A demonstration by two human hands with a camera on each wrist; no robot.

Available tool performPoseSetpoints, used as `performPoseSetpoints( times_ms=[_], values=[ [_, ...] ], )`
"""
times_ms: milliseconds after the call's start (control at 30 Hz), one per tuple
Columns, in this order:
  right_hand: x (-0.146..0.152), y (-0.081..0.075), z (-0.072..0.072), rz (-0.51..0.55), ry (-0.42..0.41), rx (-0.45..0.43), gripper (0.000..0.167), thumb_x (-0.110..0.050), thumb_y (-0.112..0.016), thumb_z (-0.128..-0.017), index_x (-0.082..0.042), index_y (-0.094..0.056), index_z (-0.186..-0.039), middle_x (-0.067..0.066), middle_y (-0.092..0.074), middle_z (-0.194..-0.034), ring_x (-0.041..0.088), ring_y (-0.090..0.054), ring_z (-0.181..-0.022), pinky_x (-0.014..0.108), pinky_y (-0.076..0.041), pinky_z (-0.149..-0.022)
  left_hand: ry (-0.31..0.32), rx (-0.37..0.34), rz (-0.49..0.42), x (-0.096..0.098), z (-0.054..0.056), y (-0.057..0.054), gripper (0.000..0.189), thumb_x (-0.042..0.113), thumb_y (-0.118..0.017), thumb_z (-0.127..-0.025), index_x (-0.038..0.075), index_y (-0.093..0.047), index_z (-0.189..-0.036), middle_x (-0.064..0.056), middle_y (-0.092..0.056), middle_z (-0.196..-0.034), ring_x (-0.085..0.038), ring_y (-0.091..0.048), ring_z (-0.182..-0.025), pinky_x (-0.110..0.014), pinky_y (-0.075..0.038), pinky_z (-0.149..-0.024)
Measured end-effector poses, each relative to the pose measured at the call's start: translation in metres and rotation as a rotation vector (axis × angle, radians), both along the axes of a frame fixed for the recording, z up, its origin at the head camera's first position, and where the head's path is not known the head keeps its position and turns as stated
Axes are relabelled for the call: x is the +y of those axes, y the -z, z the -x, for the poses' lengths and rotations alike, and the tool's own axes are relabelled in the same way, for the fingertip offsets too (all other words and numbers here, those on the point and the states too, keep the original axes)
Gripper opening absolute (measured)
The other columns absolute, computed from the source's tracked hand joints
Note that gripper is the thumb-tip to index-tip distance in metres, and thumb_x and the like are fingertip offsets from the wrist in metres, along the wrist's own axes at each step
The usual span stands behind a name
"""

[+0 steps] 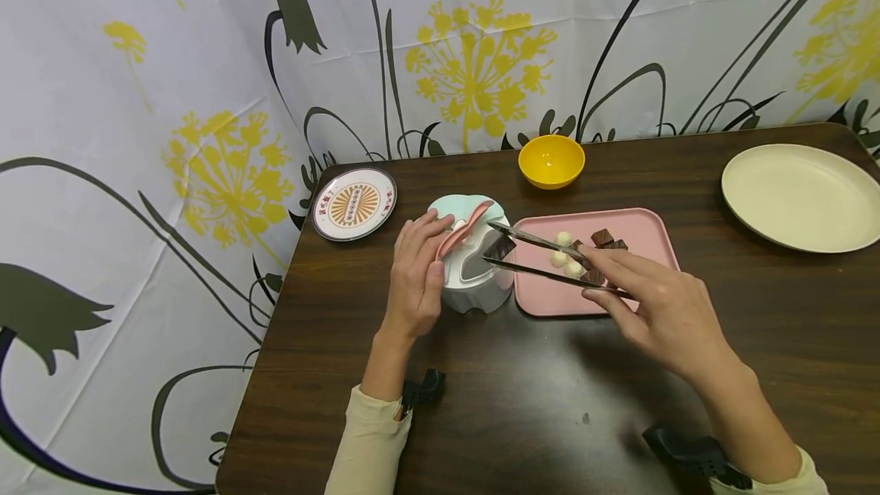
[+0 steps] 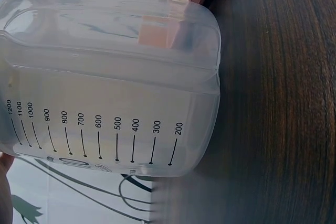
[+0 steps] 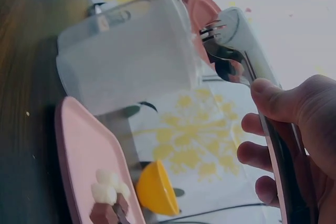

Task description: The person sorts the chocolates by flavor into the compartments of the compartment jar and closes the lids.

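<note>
A translucent plastic jar with a printed measuring scale stands on the table, topped by a white and mint lid with an opening. My left hand holds the lid's pink flap tilted up, fingers on its far edge and thumb near its lower end. My right hand grips metal tongs, whose fork-like end is at the jar's opening. A dark patch shows between the tong tips in the head view; I cannot tell whether it is a held piece.
Right of the jar, a pink tray bears several white balls and brown cubes. Behind it stands a yellow bowl. A patterned plate lies at the back left, a cream oval plate at the right.
</note>
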State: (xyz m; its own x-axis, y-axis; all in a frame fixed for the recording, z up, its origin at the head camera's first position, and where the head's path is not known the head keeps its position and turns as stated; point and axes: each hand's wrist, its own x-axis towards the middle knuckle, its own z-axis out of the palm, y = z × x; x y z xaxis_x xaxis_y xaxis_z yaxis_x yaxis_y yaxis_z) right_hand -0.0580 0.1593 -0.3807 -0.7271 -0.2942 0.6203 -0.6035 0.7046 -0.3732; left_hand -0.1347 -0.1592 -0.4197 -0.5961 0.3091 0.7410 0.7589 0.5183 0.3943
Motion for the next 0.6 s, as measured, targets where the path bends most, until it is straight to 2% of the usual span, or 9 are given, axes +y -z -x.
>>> performPoseSetpoints(
  times_ms=[200,400,500,600],
  values=[
    [-0.0094,0.0031,0.0026,0.007,-0.026,-0.004,0.049,-0.047,-0.055,-0.097,-0.021,-0.059,-0.138,0.000,-0.069,-0.115,0.009,-0.050,-0.062,0.031,-0.040,-0.049,0.003,0.000,-0.002,0.0002,0.0006,-0.0002,0.051,0.032,-0.028,-0.099,0.004,-0.067,-0.116,-0.009,-0.058,-0.134,-0.032,-0.044,-0.133,-0.055,-0.017,-0.113],
    [-0.0107,0.0051,0.0039,-0.004,-0.036,-0.029,0.062,-0.024,-0.074,-0.082,-0.021,-0.056,-0.141,0.001,-0.069,-0.116,0.009,-0.049,-0.061,0.029,-0.041,-0.050,0.003,0.000,-0.003,0.0004,0.0000,-0.0002,0.051,0.032,-0.029,-0.098,0.003,-0.067,-0.116,-0.010,-0.059,-0.133,-0.032,-0.044,-0.133,-0.056,-0.017,-0.113],
    [-0.0110,0.0050,0.0048,-0.003,-0.042,-0.037,0.065,-0.020,-0.077,-0.079,-0.020,-0.056,-0.141,0.001,-0.069,-0.115,0.008,-0.046,-0.059,0.029,-0.040,-0.050,0.003,-0.003,-0.004,0.0002,0.0000,0.0002,0.051,0.032,-0.029,-0.098,0.004,-0.067,-0.116,-0.009,-0.058,-0.134,-0.032,-0.044,-0.133,-0.056,-0.017,-0.113],
    [-0.0109,0.0049,0.0053,-0.006,-0.046,-0.046,0.065,-0.021,-0.077,-0.079,-0.019,-0.056,-0.141,-0.001,-0.070,-0.106,0.007,-0.045,-0.059,0.028,-0.039,-0.050,0.002,-0.004,-0.005,0.0002,0.0002,0.0007,0.051,0.032,-0.029,-0.098,0.004,-0.067,-0.116,-0.009,-0.058,-0.134,-0.032,-0.044,-0.133,-0.055,-0.016,-0.113]
  ],
)
